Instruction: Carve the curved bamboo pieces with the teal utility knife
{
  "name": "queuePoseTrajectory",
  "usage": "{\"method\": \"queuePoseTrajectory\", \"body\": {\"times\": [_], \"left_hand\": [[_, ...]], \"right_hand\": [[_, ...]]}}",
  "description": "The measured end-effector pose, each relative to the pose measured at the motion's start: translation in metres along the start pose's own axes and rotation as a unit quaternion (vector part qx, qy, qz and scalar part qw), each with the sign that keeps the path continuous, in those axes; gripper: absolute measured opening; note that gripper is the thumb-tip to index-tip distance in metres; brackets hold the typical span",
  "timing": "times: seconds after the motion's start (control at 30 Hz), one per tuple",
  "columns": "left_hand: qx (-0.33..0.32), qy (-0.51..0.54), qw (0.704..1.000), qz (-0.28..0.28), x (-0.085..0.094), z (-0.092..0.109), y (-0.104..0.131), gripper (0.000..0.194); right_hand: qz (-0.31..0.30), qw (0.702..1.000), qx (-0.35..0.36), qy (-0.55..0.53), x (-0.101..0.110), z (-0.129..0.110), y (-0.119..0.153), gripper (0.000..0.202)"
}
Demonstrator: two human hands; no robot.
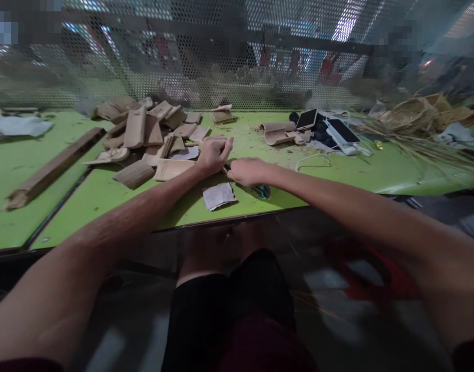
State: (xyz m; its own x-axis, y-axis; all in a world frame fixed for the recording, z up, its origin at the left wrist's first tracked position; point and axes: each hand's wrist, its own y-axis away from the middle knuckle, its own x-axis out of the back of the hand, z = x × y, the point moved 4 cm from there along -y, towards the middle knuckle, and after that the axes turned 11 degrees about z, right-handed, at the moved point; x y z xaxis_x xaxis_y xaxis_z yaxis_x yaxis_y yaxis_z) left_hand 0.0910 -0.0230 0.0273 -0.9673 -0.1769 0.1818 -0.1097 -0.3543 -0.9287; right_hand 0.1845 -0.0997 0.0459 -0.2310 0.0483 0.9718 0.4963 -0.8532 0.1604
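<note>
Just beyond the grey scrap [219, 197], has right hand [248, 171] curled by a small dark piece [228, 164]; farther past the scrap, left hand [214, 154] fisted. Cannot tell if clamped on anything. Farthest, left of the scrap, heaped wooden pieces [135, 127].

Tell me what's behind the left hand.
Beyond the left hand, the green tabletop shows, with a curved brown piece farther back and piled wooden pieces off to the left. The hand itself hides whatever sits directly behind it.
</note>
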Motion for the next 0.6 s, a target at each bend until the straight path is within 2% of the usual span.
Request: {"method": "queuePoseTrajectory", "body": {"times": [0.13,0.4,0.6], "left_hand": [[0.001,0.000,1.000,0.000,-0.005,-0.001,-0.001,0.065],[-0.005,0.000,1.000,0.001,-0.007,0.001,-0.002,0.064],[0.016,-0.010,1.000,0.001,-0.008,-0.009,-0.001,0.064]], "right_hand": [[-0.003,1.000,0.018,0.025,0.001,-0.003,0.002,0.038],[0.009,1.000,-0.013,-0.001,0.001,-0.006,0.000,0.041],[0.011,1.000,-0.020,-0.002,0.000,-0.008,-0.006,0.041]]}}
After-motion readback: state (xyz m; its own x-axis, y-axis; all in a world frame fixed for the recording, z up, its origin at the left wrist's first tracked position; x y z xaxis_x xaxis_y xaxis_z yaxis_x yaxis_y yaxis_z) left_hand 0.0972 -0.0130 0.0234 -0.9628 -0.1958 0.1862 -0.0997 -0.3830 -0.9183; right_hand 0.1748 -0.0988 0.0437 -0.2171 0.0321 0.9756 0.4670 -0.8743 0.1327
